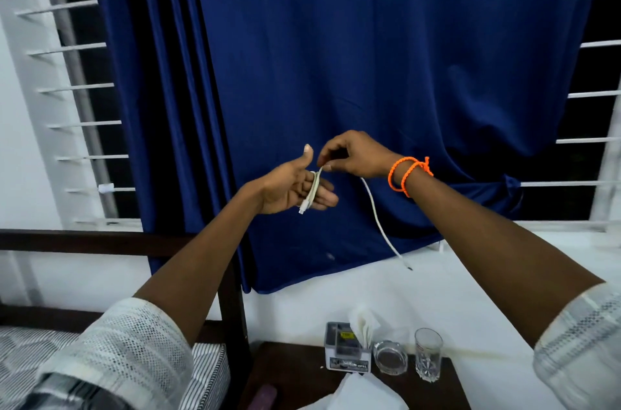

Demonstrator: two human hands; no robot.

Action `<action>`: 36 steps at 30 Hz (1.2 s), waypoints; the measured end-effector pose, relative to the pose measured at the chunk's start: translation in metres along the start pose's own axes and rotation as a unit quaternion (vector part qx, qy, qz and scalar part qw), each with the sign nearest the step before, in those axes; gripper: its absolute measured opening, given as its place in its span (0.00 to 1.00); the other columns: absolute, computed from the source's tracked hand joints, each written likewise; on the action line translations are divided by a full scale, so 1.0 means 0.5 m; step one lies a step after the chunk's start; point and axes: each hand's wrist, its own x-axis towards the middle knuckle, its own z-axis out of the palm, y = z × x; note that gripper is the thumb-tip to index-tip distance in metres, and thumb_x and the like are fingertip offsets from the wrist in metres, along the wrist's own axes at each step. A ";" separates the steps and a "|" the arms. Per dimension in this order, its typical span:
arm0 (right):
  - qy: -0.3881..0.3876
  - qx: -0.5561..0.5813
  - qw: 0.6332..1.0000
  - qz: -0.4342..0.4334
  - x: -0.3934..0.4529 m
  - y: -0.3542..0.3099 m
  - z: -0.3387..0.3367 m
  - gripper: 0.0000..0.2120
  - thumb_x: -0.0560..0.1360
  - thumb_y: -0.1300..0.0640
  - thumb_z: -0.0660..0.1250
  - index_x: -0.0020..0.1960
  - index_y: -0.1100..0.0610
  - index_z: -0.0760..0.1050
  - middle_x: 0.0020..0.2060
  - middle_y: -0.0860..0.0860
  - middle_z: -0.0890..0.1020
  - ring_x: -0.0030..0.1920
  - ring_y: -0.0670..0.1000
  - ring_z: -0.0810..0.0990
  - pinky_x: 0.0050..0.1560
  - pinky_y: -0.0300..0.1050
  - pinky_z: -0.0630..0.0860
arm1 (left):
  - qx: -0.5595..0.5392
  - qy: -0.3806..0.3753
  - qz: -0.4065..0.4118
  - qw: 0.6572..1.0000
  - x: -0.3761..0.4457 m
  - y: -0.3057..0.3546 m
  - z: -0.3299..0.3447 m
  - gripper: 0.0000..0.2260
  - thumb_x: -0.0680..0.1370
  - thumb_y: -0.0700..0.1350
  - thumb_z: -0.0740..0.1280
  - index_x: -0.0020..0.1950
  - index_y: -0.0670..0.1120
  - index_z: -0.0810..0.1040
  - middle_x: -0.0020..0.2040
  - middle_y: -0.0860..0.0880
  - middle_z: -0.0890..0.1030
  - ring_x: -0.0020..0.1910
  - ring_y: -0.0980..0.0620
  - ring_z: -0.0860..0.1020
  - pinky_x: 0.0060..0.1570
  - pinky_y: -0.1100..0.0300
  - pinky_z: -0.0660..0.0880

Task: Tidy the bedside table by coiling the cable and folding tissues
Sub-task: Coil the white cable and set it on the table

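A white cable is wound in loops around the fingers of my left hand, which is raised palm up with the thumb sticking out; one plug end hangs below the fingers. My right hand, with orange cords on the wrist, pinches the cable just above those loops. The free length drops from it and ends in a plug over the white wall. White tissues stand in a holder on the dark bedside table, and another loose tissue lies at its front.
On the table sit a small clear box, a glass ashtray and a drinking glass. A blue curtain hangs behind my hands. A bed with a striped sheet lies at the left.
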 end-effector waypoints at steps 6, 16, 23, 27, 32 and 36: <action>0.027 0.222 0.975 0.015 0.003 0.018 0.037 0.05 0.77 0.62 0.72 0.52 0.60 0.84 0.48 0.58 0.87 0.46 0.47 0.84 0.50 0.44 0.82 | -0.106 -0.040 0.046 0.992 -0.025 0.010 0.008 0.32 0.85 0.59 0.54 0.64 0.31 0.78 0.53 0.35 0.85 0.57 0.40 0.85 0.58 0.48 0.82; 0.019 0.452 0.882 0.134 -0.008 -0.013 0.123 0.11 0.82 0.64 0.59 0.57 0.60 0.79 0.41 0.58 0.82 0.35 0.52 0.83 0.38 0.50 0.83 | -0.250 -0.003 0.175 0.952 -0.015 0.021 0.011 0.21 0.86 0.50 0.59 0.59 0.35 0.84 0.53 0.40 0.87 0.56 0.44 0.86 0.60 0.52 0.82; -0.020 0.316 0.936 0.152 -0.020 -0.028 0.153 0.12 0.80 0.54 0.68 0.52 0.64 0.78 0.34 0.55 0.81 0.28 0.49 0.78 0.28 0.44 0.79 | -0.295 0.122 0.251 0.914 0.007 0.018 -0.016 0.24 0.86 0.49 0.60 0.69 0.29 0.73 0.62 0.36 0.83 0.65 0.43 0.82 0.61 0.52 0.81; -0.049 0.189 0.973 0.125 -0.018 -0.039 0.140 0.10 0.78 0.56 0.70 0.49 0.64 0.80 0.31 0.53 0.82 0.26 0.47 0.79 0.27 0.43 0.80 | -0.174 0.210 0.224 0.936 0.017 0.008 -0.034 0.20 0.86 0.49 0.61 0.66 0.31 0.75 0.59 0.37 0.85 0.62 0.44 0.83 0.67 0.49 0.77; -0.045 0.063 0.993 0.085 -0.012 -0.052 0.087 0.04 0.76 0.57 0.71 0.46 0.57 0.83 0.30 0.52 0.83 0.25 0.46 0.79 0.27 0.42 0.79 | 0.023 0.253 0.174 0.951 0.011 -0.019 -0.054 0.16 0.85 0.52 0.62 0.52 0.42 0.84 0.54 0.45 0.88 0.61 0.45 0.83 0.64 0.50 0.78; -0.036 0.022 0.998 0.053 -0.004 -0.053 0.037 0.04 0.75 0.54 0.73 0.44 0.54 0.84 0.28 0.47 0.82 0.25 0.44 0.77 0.26 0.39 0.77 | 0.129 0.224 0.118 0.959 0.005 -0.045 -0.060 0.19 0.85 0.55 0.61 0.56 0.41 0.84 0.50 0.48 0.89 0.54 0.47 0.85 0.57 0.49 0.78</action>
